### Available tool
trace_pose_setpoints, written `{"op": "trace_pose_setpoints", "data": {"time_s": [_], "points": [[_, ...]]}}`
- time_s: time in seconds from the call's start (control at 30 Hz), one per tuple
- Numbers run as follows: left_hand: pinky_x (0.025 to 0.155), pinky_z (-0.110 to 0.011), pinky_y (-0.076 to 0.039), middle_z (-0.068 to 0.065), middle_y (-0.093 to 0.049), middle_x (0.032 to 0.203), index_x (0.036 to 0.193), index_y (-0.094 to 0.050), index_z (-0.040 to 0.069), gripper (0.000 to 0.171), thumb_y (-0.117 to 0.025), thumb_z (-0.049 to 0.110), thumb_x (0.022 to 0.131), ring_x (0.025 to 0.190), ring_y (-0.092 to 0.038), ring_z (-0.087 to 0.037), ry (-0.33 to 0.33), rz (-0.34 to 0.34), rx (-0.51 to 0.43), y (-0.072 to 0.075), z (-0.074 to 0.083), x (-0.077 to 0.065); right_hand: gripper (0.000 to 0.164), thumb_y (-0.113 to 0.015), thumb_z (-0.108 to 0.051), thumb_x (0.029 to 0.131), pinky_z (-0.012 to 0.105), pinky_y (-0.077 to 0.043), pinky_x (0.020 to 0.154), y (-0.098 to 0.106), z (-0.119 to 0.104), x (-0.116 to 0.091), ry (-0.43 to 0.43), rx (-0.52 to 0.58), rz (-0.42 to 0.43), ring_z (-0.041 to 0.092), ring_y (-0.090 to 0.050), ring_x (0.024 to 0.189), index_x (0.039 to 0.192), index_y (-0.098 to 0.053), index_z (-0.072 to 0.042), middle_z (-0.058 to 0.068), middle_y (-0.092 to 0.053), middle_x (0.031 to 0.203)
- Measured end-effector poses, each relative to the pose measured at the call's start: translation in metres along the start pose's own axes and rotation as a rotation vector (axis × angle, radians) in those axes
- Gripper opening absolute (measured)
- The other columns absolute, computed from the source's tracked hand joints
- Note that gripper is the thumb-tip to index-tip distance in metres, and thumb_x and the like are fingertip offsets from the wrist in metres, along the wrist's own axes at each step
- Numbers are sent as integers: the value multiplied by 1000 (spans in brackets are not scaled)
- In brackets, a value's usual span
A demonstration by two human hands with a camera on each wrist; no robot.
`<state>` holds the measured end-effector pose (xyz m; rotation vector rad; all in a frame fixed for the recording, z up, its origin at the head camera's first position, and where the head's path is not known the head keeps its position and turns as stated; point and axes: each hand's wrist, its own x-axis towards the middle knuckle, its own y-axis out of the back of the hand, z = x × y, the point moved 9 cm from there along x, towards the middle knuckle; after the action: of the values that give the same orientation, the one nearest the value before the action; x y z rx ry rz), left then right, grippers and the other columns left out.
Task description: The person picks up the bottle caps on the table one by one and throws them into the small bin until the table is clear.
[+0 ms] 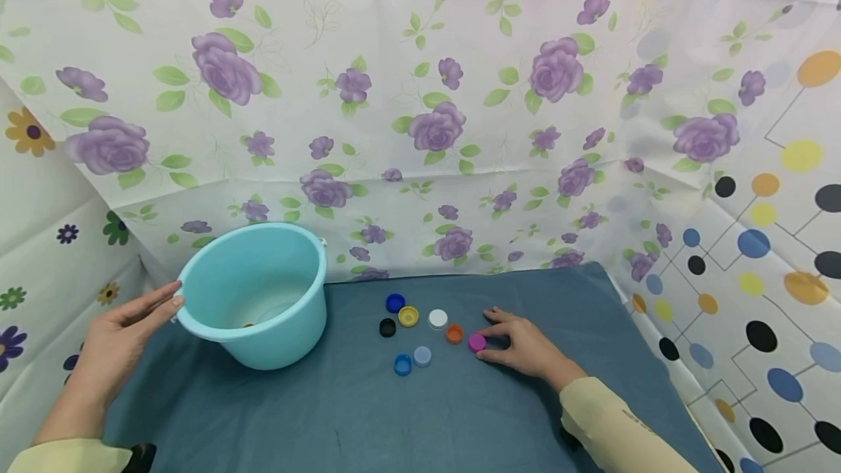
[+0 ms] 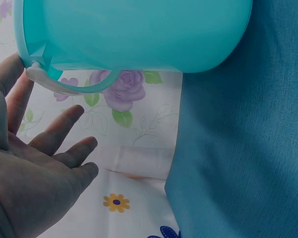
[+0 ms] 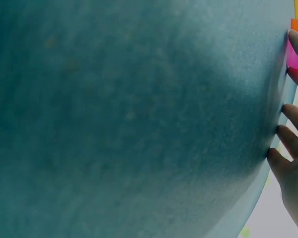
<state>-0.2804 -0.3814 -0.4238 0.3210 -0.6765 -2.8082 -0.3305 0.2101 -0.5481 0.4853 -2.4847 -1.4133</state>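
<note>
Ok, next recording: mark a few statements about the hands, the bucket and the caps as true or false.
1. The left hand touches the rim of the light-blue round plastic bucket. True.
2. The black round plastic cap is inside the bucket. False: the black cap lies outside it, on the blue-grey cloth.
3. The right hand pinches the magenta round plastic cap. True.
4. The bucket is upside down. False: its opening faces up.
5. The orange round plastic cap lies nearer the right hand than the white round plastic cap. True.
</note>
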Motion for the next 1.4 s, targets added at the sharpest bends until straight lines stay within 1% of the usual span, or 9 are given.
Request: {"op": "trace_pose_setpoints", "data": {"time_s": [0.17, 0.27, 0.43, 0.53, 0.67, 0.77, 1.0, 1.23, 1.4], "points": [[105, -67, -24, 15, -34, 148, 140, -42, 34, 65, -58, 60, 83, 144, -21, -20, -4, -7, -3, 0, 0, 0, 36, -69, -57, 76, 54, -32, 109, 4, -4, 4, -5, 38, 2, 22, -32, 140, 109, -65, -42, -1, -49, 141], [104, -67, -24, 14, -33, 149, 140, -41, 34, 65, -57, 60, 83, 144, -21, -22, -4, -9, 1, 0, 0, 0, 36, -69, -56, 76, 51, -36, 108, 8, -8, 8, 4, 55, 11, 23, -39, 136, 108, -66, -41, 0, -55, 135], [103, -67, -26, 11, -33, 150, 140, -41, 34, 65, -57, 61, 83, 144, -21, -25, -2, -7, 15, 0, 1, 0, 30, -70, -54, 77, 37, -50, 95, 19, -18, 18, 39, 72, 36, 10, -57, 117, 104, -67, -41, -10, -65, 119], [103, -67, -27, 10, -32, 150, 140, -41, 34, 66, -57, 61, 82, 144, -21, -26, 3, -2, 20, 0, 1, 0, 30, -71, -52, 77, 34, -53, 90, 28, -26, 26, 46, 84, 54, 5, -59, 111, 105, -67, -41, -15, -66, 113], [104, -66, -27, 10, -32, 151, 141, -41, 34, 67, -57, 62, 82, 144, -20, -26, 11, -2, 16, -1, 1, 0, 32, -72, -51, 77, 38, -51, 93, 41, -41, 40, 31, 90, 78, 6, -57, 114, 106, -65, -42, -17, -64, 115], [105, -65, -27, 11, -31, 150, 141, -40, 34, 67, -57, 62, 82, 145, -19, -25, 15, -6, 9, -2, 1, -1, 33, -72, -52, 76, 38, -51, 94, 51, -59, 53, 37, 102, 91, 6, -56, 115, 108, -64, -44, -18, -63, 116], [105, -65, -26, 11, -31, 150, 141, -40, 34, 67, -57, 62, 82, 145, -18, -26, 24, -3, 4, -1, -2, 0, 39, -66, -55, 81, 36, -52, 92, 69, -117, 84, 179, 120, 83, 8, -58, 113, 116, -62, -39, -16, -63, 118], [103, -67, -25, 10, -32, 150, 141, -41, 34, 67, -57, 62, 82, 144, -19, -28, 12, -7, 6, -3, 0, 1, 41, -65, -55, 81, 38, -51, 93, 85, -167, 100, 257, 149, 100, 6, -56, 114, 118, -62, -36, -14, -62, 122], [104, -67, -25, 9, -30, 151, 141, -41, 35, 68, -57, 63, 81, 144, -17, -30, 19, -7, 9, -2, -1, 0, 39, -65, -51, 83, 38, -51, 92, 89, -195, 110, 315, 161, 106, 4, -57, 112, 118, -62, -35, -16, -63, 119]]}}
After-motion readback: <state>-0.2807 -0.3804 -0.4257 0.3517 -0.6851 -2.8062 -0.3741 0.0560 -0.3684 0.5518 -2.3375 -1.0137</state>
